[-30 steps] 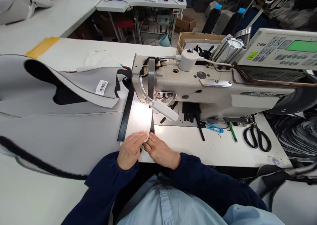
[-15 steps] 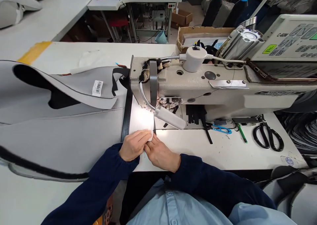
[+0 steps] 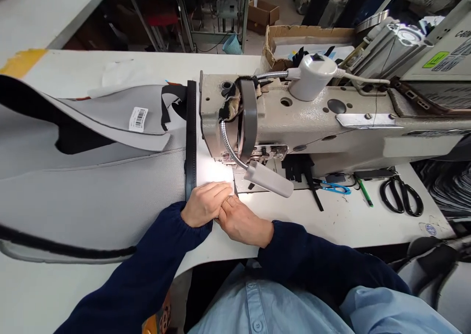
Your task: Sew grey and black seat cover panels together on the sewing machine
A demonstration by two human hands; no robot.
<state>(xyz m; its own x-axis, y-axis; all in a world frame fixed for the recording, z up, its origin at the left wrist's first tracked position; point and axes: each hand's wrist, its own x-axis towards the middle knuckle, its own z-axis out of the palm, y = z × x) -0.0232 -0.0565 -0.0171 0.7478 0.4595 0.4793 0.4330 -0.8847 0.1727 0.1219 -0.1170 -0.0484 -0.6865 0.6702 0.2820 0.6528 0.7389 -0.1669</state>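
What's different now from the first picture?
The black strip has turned from slanting to nearly straight up and down, its far end now showing beside the sewing machine. The barcode label has shifted left, farther from the machine. The left hand and right hand are still together at the white piece.

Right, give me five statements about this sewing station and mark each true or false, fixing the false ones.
1. The left hand and right hand are close together at the white material. True.
2. A barcode label is on the gray fabric. True.
3. The black scissors lie on the gray fabric. False: they lie on the white tabletop.
4. The slim green tool lies between the blue-handled tool and the scissors. True.
5. The right hand grips the slim green tool. False: that lies on the tabletop.
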